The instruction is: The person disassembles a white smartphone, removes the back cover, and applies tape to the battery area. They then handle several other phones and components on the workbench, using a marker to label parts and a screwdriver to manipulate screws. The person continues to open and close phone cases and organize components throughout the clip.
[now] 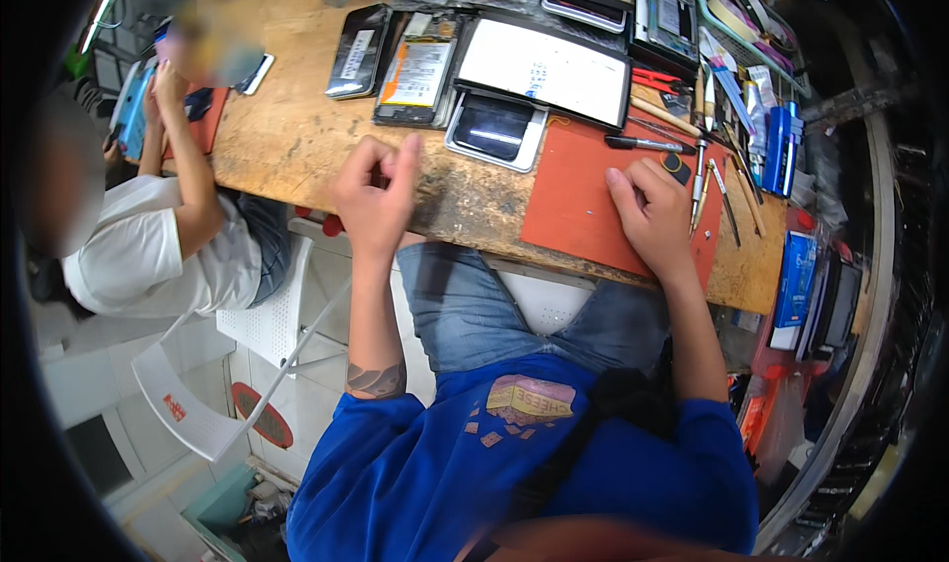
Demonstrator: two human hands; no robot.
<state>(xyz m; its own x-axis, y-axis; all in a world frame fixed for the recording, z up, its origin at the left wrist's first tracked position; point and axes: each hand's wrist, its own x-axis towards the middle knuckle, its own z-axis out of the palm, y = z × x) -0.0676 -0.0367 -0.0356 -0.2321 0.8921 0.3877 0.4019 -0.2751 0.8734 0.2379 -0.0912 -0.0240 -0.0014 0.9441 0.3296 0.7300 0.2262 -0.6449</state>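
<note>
My left hand point(379, 191) is raised above the front edge of the wooden bench, its fingers curled in and the thumb pointing up; nothing shows in it. My right hand point(652, 211) rests loosely closed on a red work mat point(568, 206), with nothing visible in its fingers. Just beyond it lie a black marker point(647, 144) and a small dark piece with a yellow ring point(675, 168). Between the hands, farther back, are a white-framed phone point(491, 132) and a white panel in a dark frame point(544, 63). An opened phone with its battery showing point(417, 73) sits beyond my left hand.
A dark phone point(358, 53) lies at the back left of the bench point(287, 132). Screwdrivers, tweezers and brushes point(732, 181) crowd the right side, near a blue tool point(783, 147) and a green basket point(727, 28). A co-worker in a white shirt point(158, 231) sits at left by a white chair point(188, 404).
</note>
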